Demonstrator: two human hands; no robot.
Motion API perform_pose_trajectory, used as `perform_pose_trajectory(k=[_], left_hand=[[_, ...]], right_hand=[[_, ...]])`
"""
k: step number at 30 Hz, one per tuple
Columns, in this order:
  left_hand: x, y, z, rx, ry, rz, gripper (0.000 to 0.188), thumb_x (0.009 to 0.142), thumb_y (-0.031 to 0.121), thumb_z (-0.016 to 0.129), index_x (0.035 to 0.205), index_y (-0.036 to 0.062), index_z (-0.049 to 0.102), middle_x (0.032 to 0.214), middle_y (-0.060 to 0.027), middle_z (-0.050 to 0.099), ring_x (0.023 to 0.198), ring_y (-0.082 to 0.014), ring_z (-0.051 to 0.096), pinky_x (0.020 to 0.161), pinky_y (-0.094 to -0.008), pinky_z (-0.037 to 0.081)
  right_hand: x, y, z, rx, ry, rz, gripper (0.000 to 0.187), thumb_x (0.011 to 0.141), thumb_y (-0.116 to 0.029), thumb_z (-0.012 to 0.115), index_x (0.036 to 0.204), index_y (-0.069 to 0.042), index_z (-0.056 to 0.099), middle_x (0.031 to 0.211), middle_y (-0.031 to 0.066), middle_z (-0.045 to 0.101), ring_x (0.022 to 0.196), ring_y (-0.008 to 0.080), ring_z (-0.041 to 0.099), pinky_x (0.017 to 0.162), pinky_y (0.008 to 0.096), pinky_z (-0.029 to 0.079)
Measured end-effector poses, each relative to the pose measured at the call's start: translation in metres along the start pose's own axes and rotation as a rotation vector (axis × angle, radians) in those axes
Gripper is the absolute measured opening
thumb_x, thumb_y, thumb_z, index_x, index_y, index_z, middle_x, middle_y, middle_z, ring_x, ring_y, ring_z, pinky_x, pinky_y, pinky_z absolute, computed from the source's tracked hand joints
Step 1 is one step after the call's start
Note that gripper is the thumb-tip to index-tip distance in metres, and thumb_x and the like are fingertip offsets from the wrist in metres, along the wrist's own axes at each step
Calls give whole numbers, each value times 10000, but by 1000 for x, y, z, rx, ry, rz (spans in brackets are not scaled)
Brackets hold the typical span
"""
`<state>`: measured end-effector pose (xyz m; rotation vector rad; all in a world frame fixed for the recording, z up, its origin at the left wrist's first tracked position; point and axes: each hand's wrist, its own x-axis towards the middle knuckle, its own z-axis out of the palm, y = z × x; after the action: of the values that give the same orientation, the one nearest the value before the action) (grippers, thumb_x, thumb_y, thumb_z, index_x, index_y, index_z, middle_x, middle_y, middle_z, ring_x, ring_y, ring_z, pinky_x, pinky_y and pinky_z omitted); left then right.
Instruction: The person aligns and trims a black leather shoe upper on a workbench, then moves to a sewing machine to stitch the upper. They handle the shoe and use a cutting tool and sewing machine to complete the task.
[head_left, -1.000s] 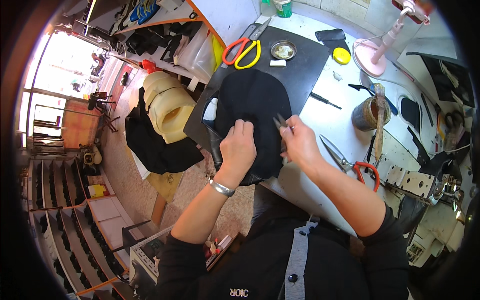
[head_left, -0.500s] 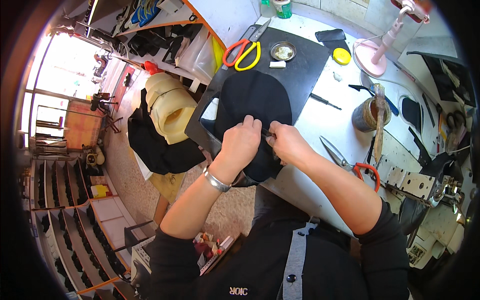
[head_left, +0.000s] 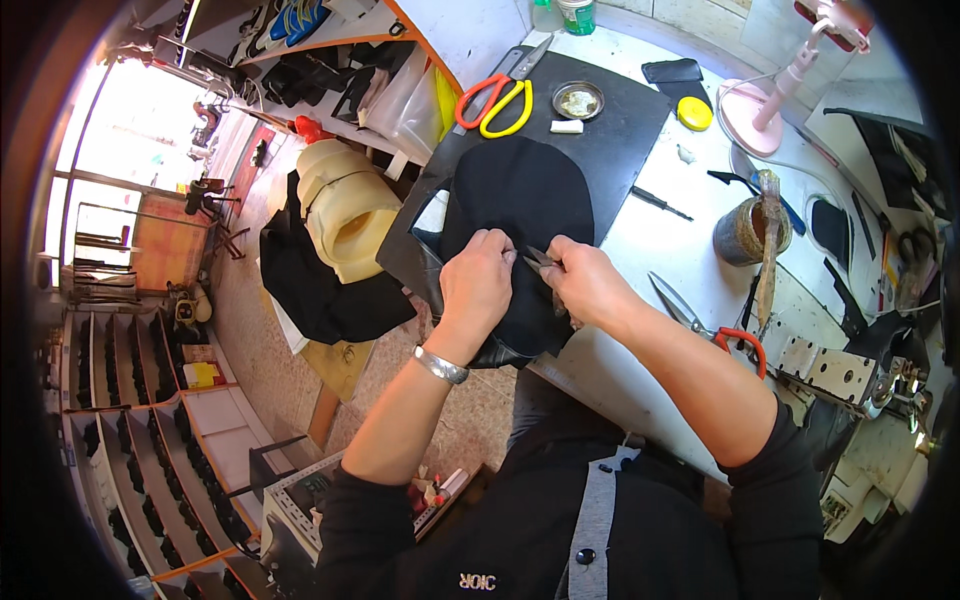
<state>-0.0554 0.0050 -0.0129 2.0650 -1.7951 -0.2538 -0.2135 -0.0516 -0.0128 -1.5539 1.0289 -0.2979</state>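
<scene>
A rounded black fabric piece [head_left: 522,190] lies at the front edge of the black work mat, with shiny black material along its near edge and a white patch at its left. My left hand [head_left: 479,283] is closed, its fingertips pinching the fabric near the middle. In my right hand [head_left: 588,285] is a small pointed metal cutting tool [head_left: 538,259], its two narrow tips slightly apart and directed at the left fingertips. The tool's handles are hidden in the fist. Whatever lies between the left fingertips is too small to make out.
Large red-and-yellow-handled scissors [head_left: 497,100], a round metal dish [head_left: 579,100] and a white block [head_left: 566,127] rest on the mat [head_left: 625,130]. At right are an awl-like tool [head_left: 662,203], a glue pot [head_left: 738,235], red-handled scissors [head_left: 690,312] and a pink lamp [head_left: 755,115]. A cream foam roll [head_left: 345,215] stands left.
My right hand has drawn slightly away from the left, and the tool's pointed tips now show between them. The left hand keeps its pinch. The whole view has shifted slightly.
</scene>
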Motion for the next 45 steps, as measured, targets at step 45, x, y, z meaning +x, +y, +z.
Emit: perform_pose_trajectory(k=[45], left_hand=[[-8, 4, 18, 227, 150, 277, 64, 837, 36, 580, 872, 55, 529, 817, -109, 529, 682, -289, 600, 576, -382, 491]], right_hand=[[-1, 9, 14, 261, 120, 162, 176, 935, -118, 562, 945, 56, 536, 652, 189, 610, 552, 287, 629, 538, 412, 498]])
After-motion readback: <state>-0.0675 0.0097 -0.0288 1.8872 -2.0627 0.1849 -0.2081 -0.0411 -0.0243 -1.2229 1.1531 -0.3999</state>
